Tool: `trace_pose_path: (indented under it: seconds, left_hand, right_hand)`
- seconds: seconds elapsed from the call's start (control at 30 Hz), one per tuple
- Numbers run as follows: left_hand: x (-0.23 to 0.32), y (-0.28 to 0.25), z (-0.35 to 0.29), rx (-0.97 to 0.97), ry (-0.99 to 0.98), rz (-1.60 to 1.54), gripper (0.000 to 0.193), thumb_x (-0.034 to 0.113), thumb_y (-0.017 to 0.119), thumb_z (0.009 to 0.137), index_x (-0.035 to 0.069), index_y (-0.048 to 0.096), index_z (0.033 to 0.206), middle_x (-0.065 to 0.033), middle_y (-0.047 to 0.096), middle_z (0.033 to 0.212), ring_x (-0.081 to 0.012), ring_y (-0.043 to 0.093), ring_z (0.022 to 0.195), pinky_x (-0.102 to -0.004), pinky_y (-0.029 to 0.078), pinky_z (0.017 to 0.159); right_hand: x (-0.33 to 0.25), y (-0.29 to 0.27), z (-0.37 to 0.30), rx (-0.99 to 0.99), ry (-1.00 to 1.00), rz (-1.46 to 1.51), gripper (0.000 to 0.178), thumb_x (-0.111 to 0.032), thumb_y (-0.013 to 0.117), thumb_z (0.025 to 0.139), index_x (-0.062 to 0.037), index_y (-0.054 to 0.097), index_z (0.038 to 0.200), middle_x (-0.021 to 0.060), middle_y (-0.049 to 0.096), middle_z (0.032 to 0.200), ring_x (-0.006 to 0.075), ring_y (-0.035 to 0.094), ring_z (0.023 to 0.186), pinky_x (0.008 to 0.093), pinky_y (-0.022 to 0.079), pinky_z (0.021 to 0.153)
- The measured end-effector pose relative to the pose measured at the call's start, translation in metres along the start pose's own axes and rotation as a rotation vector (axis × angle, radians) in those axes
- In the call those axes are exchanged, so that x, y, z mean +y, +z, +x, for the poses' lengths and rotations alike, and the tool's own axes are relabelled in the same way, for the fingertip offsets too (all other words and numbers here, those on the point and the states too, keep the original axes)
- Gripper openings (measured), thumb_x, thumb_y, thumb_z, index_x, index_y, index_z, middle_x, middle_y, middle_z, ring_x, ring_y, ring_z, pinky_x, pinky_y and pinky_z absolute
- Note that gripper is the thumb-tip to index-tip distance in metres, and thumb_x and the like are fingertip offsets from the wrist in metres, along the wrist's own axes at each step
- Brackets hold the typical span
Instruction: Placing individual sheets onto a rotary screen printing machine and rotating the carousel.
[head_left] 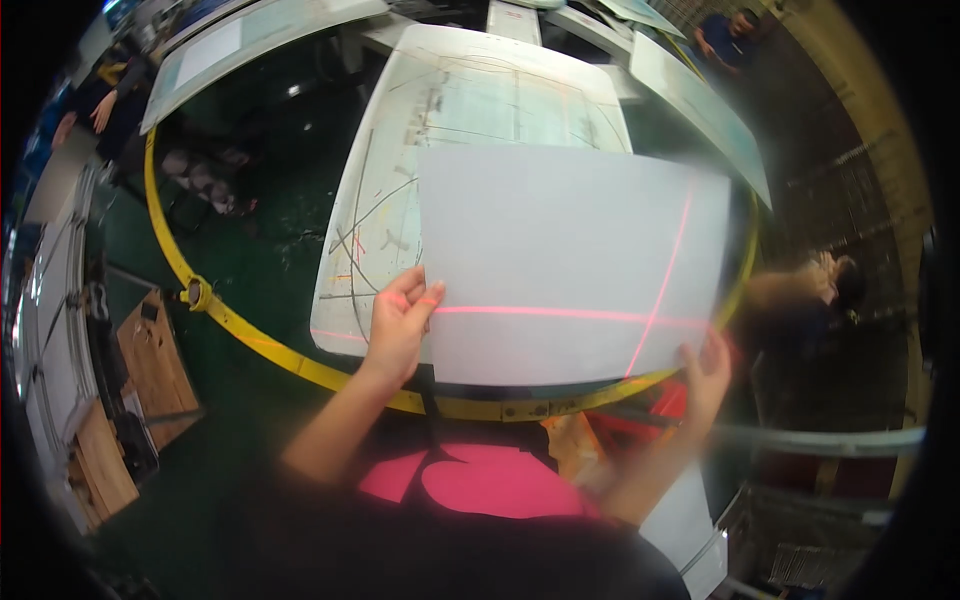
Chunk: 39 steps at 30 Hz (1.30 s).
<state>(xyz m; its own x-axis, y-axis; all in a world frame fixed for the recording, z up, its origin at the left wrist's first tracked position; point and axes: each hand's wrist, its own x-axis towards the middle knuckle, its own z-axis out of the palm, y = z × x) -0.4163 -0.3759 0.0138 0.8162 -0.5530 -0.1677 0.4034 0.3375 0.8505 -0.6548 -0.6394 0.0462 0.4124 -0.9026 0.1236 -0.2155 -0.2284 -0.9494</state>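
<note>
A large white sheet (570, 240) is held up over the near part of a pale board (385, 140) with rounded corners, which is marked with dark scribbled lines. My left hand (402, 325) pinches the sheet's left edge between thumb and fingers, low down. At the lower right corner, my right hand (708, 370) grips the sheet, its fingers a little blurred. Two red light lines cross on the sheet, one running sideways and one up and down. The sheet hides the board's near right part.
A yellow ring rail (265, 342) curves around the board. More pale boards stand at the far left (265, 55) and far right (700, 110). Other people are at the upper left (108, 100), upper right (728, 42) and right. Wooden panels (160, 365) lie left; a metal bar (850, 440) extends right.
</note>
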Motion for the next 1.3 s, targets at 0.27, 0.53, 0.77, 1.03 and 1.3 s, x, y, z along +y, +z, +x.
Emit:
trace_pose_path:
  seconds: [0.27,0.53,0.77,1.03,1.3]
  left_hand:
    - [0.001,-0.027,0.096,0.022,0.202,0.317,0.029,0.008,0.053,0.081,-0.005,0.051,0.107,-0.007,0.061,0.077,-0.0101,0.054,0.061,-0.0222,0.041,0.053]
    - [0.013,-0.069,0.134,0.09,0.526,1.38,0.039,0.016,0.064,0.07,0.003,0.056,0.106,-0.0144,0.057,0.085,-0.0247,0.053,0.075,-0.0298,0.043,0.068]
    - [0.014,-0.083,0.14,-0.168,0.525,1.719,0.052,0.043,0.066,0.065,0.02,0.057,0.111,-0.0027,0.043,0.127,-0.0302,0.026,0.12,-0.0515,0.013,0.096]
    - [0.017,-0.084,0.148,-0.23,0.453,1.817,0.059,0.053,0.062,0.063,0.026,0.055,0.114,-0.0001,0.042,0.129,-0.0304,0.022,0.124,-0.0559,0.001,0.096]
    - [0.017,-0.086,0.151,-0.205,0.461,1.815,0.06,0.055,0.062,0.061,0.028,0.055,0.114,0.0009,0.042,0.129,-0.0305,0.021,0.124,-0.0579,-0.001,0.095]
  right_hand:
    - [0.075,0.074,0.029,-0.141,0.006,0.103,0.033,-0.002,0.069,0.069,0.0035,0.048,0.093,0.0092,0.06,0.082,0.0111,0.057,0.07,0.0208,0.044,0.061]
    - [0.065,0.123,0.012,-0.013,0.0,-0.277,0.04,-0.02,0.079,0.056,-0.0003,0.054,0.08,-0.0017,0.048,0.066,0.0065,0.033,0.054,0.0207,0.031,0.049]
    - [0.067,0.13,0.014,0.012,0.003,-0.511,0.046,-0.027,0.078,0.056,-0.0024,0.058,0.089,0.004,0.052,0.072,0.0152,0.045,0.063,0.03,0.039,0.06]
    - [0.069,0.131,0.013,0.017,0.024,-0.553,0.052,-0.03,0.077,0.058,-0.0024,0.058,0.097,0.0108,0.056,0.087,0.0209,0.049,0.08,0.0328,0.041,0.072]
    - [0.069,0.133,0.017,0.032,-0.041,-0.515,0.051,-0.028,0.076,0.06,0.0007,0.058,0.098,0.0118,0.055,0.092,0.0211,0.049,0.081,0.0318,0.04,0.073]
